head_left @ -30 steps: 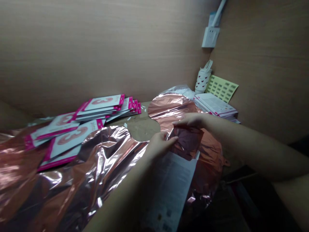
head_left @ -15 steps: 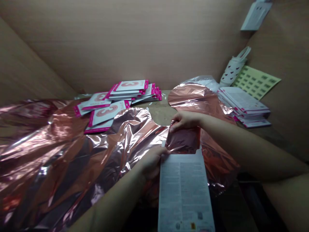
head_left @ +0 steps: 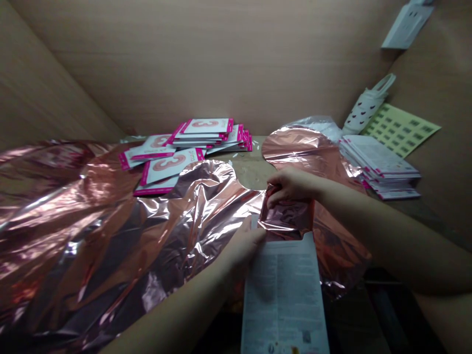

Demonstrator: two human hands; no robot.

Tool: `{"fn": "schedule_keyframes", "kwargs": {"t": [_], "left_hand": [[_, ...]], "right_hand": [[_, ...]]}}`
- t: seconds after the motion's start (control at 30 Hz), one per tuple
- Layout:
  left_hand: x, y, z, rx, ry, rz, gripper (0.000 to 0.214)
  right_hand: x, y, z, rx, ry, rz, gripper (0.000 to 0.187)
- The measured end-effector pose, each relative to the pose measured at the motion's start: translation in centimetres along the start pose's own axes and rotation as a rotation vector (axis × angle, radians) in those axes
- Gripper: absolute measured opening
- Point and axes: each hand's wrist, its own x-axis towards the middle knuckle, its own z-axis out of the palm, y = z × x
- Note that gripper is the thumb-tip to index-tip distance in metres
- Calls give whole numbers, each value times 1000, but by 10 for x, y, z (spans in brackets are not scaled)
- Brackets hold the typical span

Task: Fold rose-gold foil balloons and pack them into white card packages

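A folded rose-gold foil balloon (head_left: 289,221) sits at the mouth of a white printed paper envelope (head_left: 285,295), its lower part hidden behind the envelope's front edge. My right hand (head_left: 289,187) is closed on the upper left corner of the folded foil. At the envelope's top left edge, my left hand (head_left: 245,246) grips the paper, thumb near the foil. Large flat rose-gold foil balloons (head_left: 191,216) spread out left of my hands, and another foil balloon (head_left: 302,147) lies behind and under my right arm.
Pink-edged packets (head_left: 206,127) printed with a number 3 lie piled at the back. A stack of white packets (head_left: 383,157) stands at right, near a yellow label sheet (head_left: 401,128) and a white bottle with hearts (head_left: 365,110). Wooden panels (head_left: 221,59) enclose the back and sides.
The view has shifted slightly, so the scene sits a little further right. My left thumb has moved a bit along the envelope's top edge. Both hands keep their holds.
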Motion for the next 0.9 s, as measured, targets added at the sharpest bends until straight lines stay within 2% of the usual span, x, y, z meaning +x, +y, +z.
{"fn": "schedule_keyframes", "kwargs": {"t": [0.1, 0.2, 0.27, 0.33, 0.4, 0.5, 0.63, 0.7, 0.8, 0.87, 0.9], "left_hand": [[-1, 3, 1, -26, -73, -27, 31], [-1, 3, -2, -20, -119, -26, 28], [-2, 2, -6, 33, -84, -29, 27], [-2, 1, -10, 49, -62, -66, 28], [-3, 2, -12, -14, -94, -115, 26], [-6, 4, -10, -162, -171, -150, 27], [-9, 5, -7, -293, -241, -145, 37], [-8, 3, -8, -292, -236, -146, 39], [-5, 0, -11, -264, -201, -173, 42], [-5, -2, -12, -240, -160, -173, 42], [-6, -3, -12, -232, -156, -169, 42]], "right_hand": [[-2, -13, 12, -118, 0, -94, 27], [-3, -14, 21, -52, 18, -89, 30], [-3, -7, 19, 140, -86, 31, 31], [-1, 2, 11, 364, -281, 142, 29], [1, 9, 1, 476, -428, 183, 24], [4, 11, -9, 550, -470, 216, 21], [2, 2, -7, 707, -594, 256, 20], [0, -6, -3, 668, -606, 273, 16], [-3, -20, 7, 462, -574, 269, 9], [-6, -27, 15, 444, -638, 265, 3], [-8, -29, 18, 489, -697, 266, 8]]}}
